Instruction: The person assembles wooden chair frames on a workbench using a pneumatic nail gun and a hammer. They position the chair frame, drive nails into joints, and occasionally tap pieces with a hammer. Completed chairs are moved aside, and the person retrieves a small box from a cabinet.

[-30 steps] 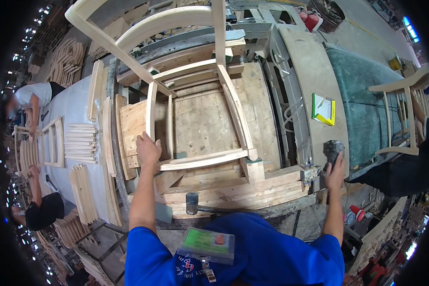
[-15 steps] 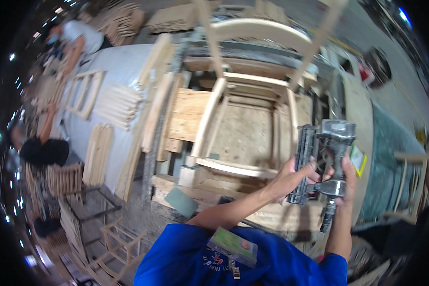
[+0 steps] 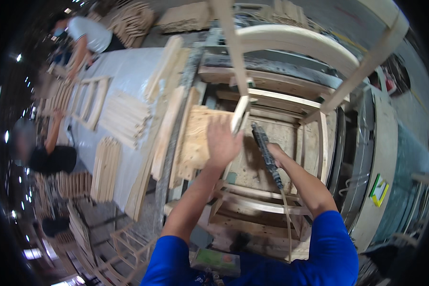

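Observation:
A pale wooden chair frame (image 3: 256, 202) lies in front of me, its two back posts and curved top rail (image 3: 295, 42) toward the far side. My left hand (image 3: 223, 143) rests on its left side rail (image 3: 240, 113), fingers stretched out and thumb apart. Inside the seat opening, my right hand (image 3: 277, 156) is closed round a dark nail gun (image 3: 266, 148). The gun's nose tilts up-left toward the left rail, apart from it as far as I can see. A pale air hose (image 3: 286, 214) runs from its rear toward me.
Left of the chair stands a plywood block (image 3: 195, 136). Beyond it, a covered table (image 3: 128, 66) carries stacked slats (image 3: 124, 117) and a ladder-like frame (image 3: 89, 102). Two people work at its far left. A yellow-green frame-shaped thing (image 3: 379, 190) lies on the right-hand ledge.
Both hands held the nail gun at the chair's right side. My right hand has brought it left over the seat opening; my left hand has let go and moved onto the left rail.

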Demonstrator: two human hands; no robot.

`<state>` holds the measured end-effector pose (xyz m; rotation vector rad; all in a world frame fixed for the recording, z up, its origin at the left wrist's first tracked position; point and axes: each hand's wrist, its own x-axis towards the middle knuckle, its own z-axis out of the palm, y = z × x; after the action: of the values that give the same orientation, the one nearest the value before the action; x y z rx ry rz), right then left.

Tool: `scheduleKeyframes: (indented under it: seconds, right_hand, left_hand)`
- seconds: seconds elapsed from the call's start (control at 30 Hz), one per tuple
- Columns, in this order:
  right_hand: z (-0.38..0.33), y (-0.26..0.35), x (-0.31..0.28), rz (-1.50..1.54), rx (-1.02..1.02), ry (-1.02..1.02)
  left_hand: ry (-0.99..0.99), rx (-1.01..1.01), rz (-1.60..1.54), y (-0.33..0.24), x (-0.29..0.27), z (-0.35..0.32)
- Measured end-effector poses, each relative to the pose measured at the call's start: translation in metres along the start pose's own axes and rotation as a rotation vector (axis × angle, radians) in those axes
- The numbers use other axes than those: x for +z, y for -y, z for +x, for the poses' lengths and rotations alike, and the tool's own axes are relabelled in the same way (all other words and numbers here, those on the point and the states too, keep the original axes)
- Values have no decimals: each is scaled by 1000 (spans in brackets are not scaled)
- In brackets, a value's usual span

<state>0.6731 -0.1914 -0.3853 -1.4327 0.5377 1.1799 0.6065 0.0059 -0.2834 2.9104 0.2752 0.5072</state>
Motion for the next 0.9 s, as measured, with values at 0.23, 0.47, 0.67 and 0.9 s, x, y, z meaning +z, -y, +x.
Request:
scheduleKeyframes:
  seconds: [0.23,0.47,0.67,0.9]
  right_hand:
    - [122,-4,-20,-46,95,-85]
    - [185,8,-14,65,100,-43]
    - [177,20,-16,94,121,-21]
    - [227,-13,-25,274,116,141]
  left_hand:
    - [343,-126,160,-2,55,30]
    - [355,-147,165,-3,60,38]
    - [362,-144,169,-7,61,39]
    - [359,-117,145,-11,59,43]
